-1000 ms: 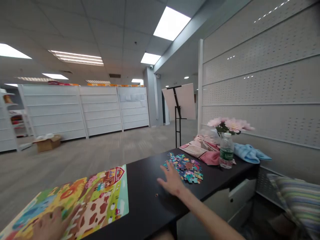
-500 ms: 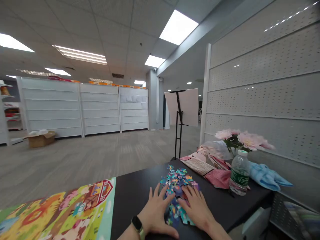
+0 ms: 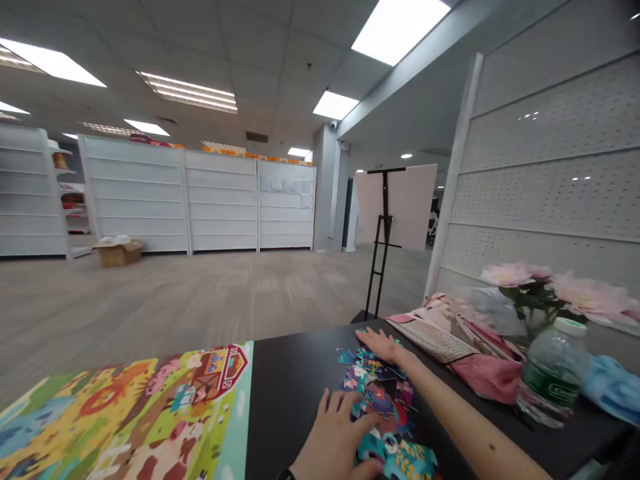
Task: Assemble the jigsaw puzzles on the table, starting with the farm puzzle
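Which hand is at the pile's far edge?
The right hand, stretched to the far edge of the puzzle pieces; the left hand lies flat on the near side.

Black table (image 3: 295,393) carries puzzle board (image 3: 125,413), loose pieces (image 3: 380,400), folded cloths (image 3: 450,347), bottle (image 3: 550,380).

Bright ceiling panels (image 3: 400,27) light evenly; wide-angle edges bend, slight blur.

Left hand (image 3: 334,440) is covering part of the puzzle pieces (image 3: 381,400); its wrist is running off the bottom edge. Farm picture board (image 3: 135,413) is getting cut off at left and bottom. Water bottle (image 3: 550,380) label is blurring, unreadable. Blue cloth (image 3: 613,393) is leaving frame at right.
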`<state>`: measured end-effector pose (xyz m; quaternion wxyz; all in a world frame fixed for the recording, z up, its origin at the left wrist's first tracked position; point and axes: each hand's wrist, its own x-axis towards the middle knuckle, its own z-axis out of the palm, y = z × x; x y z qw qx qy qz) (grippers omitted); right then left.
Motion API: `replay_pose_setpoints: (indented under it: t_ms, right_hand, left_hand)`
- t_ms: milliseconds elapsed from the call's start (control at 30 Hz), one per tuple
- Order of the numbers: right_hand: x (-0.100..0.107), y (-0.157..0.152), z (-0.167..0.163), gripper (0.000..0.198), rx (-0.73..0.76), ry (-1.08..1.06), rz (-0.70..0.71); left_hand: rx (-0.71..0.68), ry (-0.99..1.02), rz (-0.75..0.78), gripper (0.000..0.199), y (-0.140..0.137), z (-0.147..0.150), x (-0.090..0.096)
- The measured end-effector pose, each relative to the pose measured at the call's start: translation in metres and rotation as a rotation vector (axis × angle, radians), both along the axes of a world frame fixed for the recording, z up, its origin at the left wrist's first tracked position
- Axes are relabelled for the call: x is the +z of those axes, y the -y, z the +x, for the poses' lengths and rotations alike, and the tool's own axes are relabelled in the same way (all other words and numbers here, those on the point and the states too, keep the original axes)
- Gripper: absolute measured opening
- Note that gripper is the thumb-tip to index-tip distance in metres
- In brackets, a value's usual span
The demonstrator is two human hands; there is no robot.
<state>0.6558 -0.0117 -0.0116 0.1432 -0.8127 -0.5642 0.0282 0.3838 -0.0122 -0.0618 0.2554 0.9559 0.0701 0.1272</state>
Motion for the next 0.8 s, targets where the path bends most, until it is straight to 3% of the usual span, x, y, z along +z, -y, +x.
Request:
replay_pose_setpoints:
  t_ms: [167,267,433,533,633,733,800]
  right_hand:
    - [-0.039,-0.002,-0.041,0.036,0.172,-0.087,-0.017]
    - [-0.049,0.011,-0.062,0.042,0.237,-0.143,0.032]
    - [-0.028,0.043,-0.062,0.052,0.233,-0.235,0.143]
    - [-0.012,0.078,-0.049,0.059,0.158,-0.231,0.193]
    - [-0.013,0.123,-0.055,0.073,0.134,-0.236,0.103]
    - [-0.029,0.161,-0.084,0.101,0.208,-0.213,-0.130]
    - [-0.039,0.174,-0.102,0.091,0.196,-0.132,-0.161]
  left_hand:
    - [0.013,0.060,-0.044,0.096,0.001,-0.012,0.005]
    - [0.073,0.061,-0.046,0.101,0.000,-0.009,0.002]
    - [0.172,0.000,-0.055,0.114,0.000,-0.005,-0.003]
    - [0.202,0.029,-0.021,0.109,-0.003,-0.010,-0.004]
    - [0.256,0.036,0.017,0.106,-0.009,-0.011,-0.008]
    - [0.274,0.041,0.043,0.103,-0.015,-0.008,-0.011]
    - [0.268,0.054,0.052,0.096,-0.016,-0.007,-0.012]
